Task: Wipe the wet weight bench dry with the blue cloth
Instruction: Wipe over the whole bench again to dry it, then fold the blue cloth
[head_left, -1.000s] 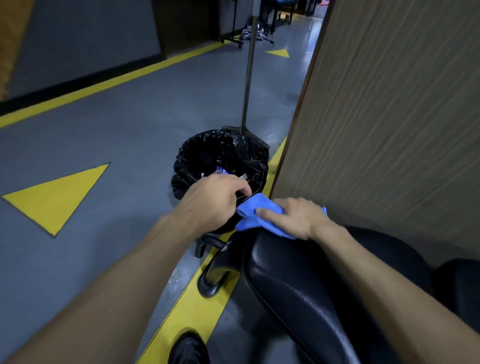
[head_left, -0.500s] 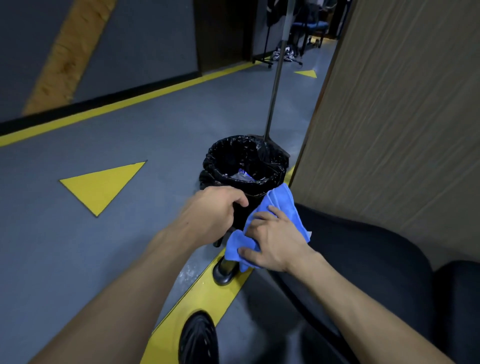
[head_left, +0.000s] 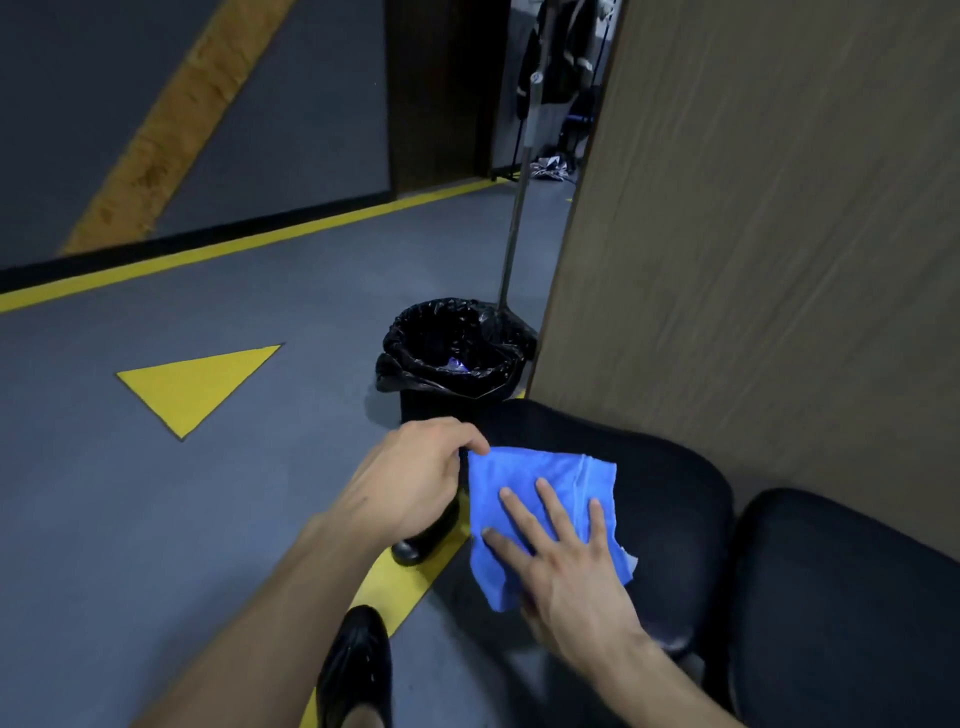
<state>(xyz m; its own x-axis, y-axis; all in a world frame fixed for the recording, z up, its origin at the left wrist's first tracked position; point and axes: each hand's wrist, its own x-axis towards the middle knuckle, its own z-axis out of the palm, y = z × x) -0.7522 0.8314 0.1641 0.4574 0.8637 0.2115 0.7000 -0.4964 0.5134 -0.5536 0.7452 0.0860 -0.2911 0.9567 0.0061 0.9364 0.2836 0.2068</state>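
1. Lying spread on the near-left part of the black padded seat, the blue cloth (head_left: 540, 499) hangs partly over the pad's left edge, its lower corner drooping toward the floor.
2. Weight bench (head_left: 670, 499): a dark, glossy upholstered pad, with a second black pad (head_left: 852, 587) just beside it on the right. Whether the surface is wet cannot be told.
3. Right hand (head_left: 566, 566): laid flat on the cloth, palm down, its fingers (head_left: 553, 506) straight and spread, pressing the fabric against the pad; it grasps nothing.
4. Left hand (head_left: 415, 483): curled at the left rim of the pad, touching the cloth's upper-left corner. The fingertips are hidden behind the hand, so whether they pinch the cloth or grip the pad's edge cannot be told.
5. Bench foot (head_left: 415, 545): a black rounded leg end below the left hand, resting on the yellow floor stripe (head_left: 384, 587).
6. Black shoe (head_left: 353, 670): at the bottom edge, beside the same stripe.
7. Waste bin (head_left: 452, 358): lined with a black bag, standing on the floor just beyond the pad's far end; some pale litter shows inside.
8. Metal pole (head_left: 514, 208): rising behind the bin, close to the edge of the wood-grain panel (head_left: 753, 234) that stands behind the bench.
9. Grey floor (head_left: 156, 519): marked with a yellow triangle (head_left: 192, 384) well to the left and a yellow line along the far wall.
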